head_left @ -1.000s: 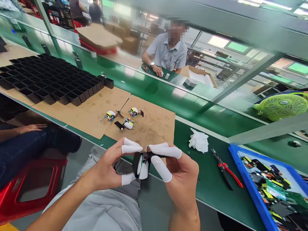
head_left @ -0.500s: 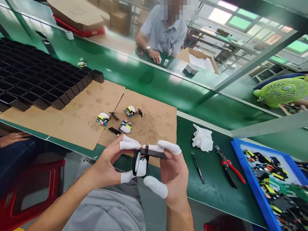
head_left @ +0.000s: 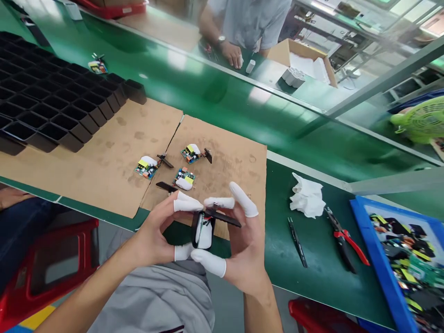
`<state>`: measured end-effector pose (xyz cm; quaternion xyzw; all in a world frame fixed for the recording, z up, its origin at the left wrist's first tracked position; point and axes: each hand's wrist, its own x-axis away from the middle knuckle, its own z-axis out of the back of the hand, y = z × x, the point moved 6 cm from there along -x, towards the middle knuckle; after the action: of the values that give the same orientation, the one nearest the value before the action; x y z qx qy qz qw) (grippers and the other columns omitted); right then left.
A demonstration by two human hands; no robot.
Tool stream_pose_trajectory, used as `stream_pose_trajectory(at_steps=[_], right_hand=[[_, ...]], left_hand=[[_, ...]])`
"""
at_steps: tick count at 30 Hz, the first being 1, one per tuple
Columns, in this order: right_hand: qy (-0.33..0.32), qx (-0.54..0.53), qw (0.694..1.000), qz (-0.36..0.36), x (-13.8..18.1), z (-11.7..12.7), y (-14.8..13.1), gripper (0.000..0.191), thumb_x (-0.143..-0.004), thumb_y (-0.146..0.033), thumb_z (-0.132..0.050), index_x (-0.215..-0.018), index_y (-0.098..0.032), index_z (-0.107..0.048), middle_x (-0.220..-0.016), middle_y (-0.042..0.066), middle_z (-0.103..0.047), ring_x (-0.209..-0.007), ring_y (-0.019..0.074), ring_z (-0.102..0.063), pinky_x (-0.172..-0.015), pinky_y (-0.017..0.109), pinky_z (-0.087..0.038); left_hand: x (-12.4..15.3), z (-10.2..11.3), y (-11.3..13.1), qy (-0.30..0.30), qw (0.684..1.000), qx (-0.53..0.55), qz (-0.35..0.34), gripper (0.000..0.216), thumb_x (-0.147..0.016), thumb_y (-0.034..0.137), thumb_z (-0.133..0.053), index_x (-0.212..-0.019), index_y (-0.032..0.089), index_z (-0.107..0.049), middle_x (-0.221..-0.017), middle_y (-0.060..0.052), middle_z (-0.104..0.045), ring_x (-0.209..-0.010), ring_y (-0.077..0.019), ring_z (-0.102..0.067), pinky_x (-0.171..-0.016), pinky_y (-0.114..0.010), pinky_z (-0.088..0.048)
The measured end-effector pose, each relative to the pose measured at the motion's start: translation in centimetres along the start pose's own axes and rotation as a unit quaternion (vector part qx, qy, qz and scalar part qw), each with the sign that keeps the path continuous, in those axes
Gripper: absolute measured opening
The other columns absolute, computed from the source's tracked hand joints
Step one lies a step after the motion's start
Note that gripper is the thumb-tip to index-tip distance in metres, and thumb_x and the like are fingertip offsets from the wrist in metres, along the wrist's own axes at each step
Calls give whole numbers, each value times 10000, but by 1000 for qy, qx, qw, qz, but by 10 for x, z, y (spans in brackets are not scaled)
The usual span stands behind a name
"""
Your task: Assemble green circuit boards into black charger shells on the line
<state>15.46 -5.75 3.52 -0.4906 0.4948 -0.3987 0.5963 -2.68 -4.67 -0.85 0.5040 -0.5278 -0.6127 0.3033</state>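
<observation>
Between my two hands is a black plastic case (head_left: 194, 231), its open end facing me. A circuit board with a white block (head_left: 205, 233) sits inside it. My left hand (head_left: 157, 236) grips the case's left side, fingers above and thumb below. A flat black end cover (head_left: 225, 218) with a metal prong hangs by wires at the case's upper right. My right hand (head_left: 244, 245) has its thumb at the case's lower edge and a finger behind the cover, its index finger raised. White finger cots cover several fingertips of both hands.
Three circuit boards (head_left: 184, 178) with black covers lie on cardboard (head_left: 236, 162). Rows of black cases (head_left: 45, 111) stand left. To the right are tweezers (head_left: 297, 243), a white cloth (head_left: 307, 196), red-black pliers (head_left: 347, 243) and a blue tray (head_left: 373, 259) of parts. A co-worker (head_left: 243, 27) sits opposite.
My right thumb has moved left and up to the case, and my right index finger has lifted off the cover. The cover has tilted a little. The view has shifted downward.
</observation>
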Motion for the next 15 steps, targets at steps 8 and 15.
stream_pose_trajectory(at_steps=[8, 15], right_hand=[[150, 34, 987, 54, 31, 1, -1, 798, -778, -202, -1034, -1467, -312, -646, -1532, 117, -682, -1455, 315, -657, -1202, 479, -573], [273, 134, 947, 101, 57, 4, -11, 486, -774, -112, -1016, -1090, -251, -675, -998, -3, -701, -913, 173, -723, -830, 306, -651]], left_hand=[[-2, -7, -3, -3, 1000, 10, 17, 676, -841, 93, -881, -1443, 334, -692, -1316, -80, -660, -1213, -241, -678, -1089, -368, -611], [-1, -15, -4, -6, 999, 30, 31, 690, -814, 80, -887, -1431, 332, -712, -1286, -73, -658, -1191, -245, -705, -1076, -380, -647]])
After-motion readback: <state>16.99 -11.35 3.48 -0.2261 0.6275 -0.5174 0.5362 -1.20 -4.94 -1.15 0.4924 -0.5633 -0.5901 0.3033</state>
